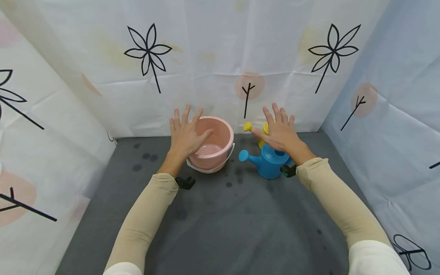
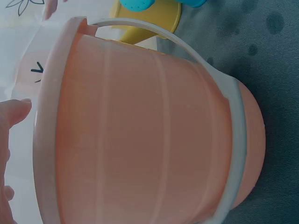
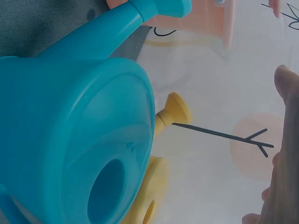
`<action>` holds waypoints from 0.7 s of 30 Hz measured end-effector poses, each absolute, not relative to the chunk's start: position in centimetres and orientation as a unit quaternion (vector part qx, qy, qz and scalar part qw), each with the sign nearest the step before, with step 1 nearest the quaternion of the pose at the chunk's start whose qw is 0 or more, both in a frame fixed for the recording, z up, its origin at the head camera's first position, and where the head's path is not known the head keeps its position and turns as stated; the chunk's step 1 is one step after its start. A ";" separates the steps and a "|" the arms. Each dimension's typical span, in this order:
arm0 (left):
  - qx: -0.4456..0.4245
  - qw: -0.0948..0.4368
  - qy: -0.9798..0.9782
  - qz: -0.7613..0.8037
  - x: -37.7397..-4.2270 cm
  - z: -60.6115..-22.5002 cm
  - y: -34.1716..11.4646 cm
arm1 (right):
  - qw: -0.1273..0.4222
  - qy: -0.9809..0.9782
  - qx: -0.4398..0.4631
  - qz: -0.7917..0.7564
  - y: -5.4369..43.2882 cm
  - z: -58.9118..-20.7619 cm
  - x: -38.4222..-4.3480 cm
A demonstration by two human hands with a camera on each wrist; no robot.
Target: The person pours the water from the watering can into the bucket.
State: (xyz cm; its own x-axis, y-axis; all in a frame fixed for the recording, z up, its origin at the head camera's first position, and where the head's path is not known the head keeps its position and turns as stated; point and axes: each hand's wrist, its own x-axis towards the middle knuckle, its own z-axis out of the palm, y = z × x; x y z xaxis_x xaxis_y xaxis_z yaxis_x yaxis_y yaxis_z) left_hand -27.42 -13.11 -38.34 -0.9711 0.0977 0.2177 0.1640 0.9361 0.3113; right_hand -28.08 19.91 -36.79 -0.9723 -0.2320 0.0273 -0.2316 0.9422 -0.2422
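Beside the round pink plastic bucket (image 1: 218, 139), head view, the left hand (image 1: 186, 139) spreads; right of it, the right hand (image 1: 281, 134) spreads near a blue plastic watering can (image 1: 268, 166). Left wrist: bucket contact uncertain. Right wrist: low sweeping could tip the can.

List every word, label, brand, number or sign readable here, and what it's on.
None readable.
Pink bucket, blue watering can, yellow watering can: no lettering on the visible sides.
White cloth backdrop: black line drawings of leaves and twigs, no text.
Dark wrist devices: too small to tell whether they carry markings.
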 end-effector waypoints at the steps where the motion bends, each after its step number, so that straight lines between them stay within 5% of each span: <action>1: -0.066 0.098 -0.979 -0.169 -27.4 -38.4 -13.2 | 0.001 0.985 -0.118 -0.125 20.0 -36.8 -27.9; 21: -0.050 0.100 -0.972 -0.205 -26.5 -40.4 -15.4 | 0.039 0.979 -0.119 -0.162 23.5 -37.7 -25.6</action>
State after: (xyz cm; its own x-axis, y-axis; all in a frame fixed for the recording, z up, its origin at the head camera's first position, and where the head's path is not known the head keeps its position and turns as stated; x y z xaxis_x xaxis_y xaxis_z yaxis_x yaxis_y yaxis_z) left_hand -26.55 -15.40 -40.36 -0.9748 0.0561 0.2159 0.1385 0.9109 0.3886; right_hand -25.59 23.48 -37.73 -0.9685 -0.2463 -0.0371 -0.2212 0.9188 -0.3268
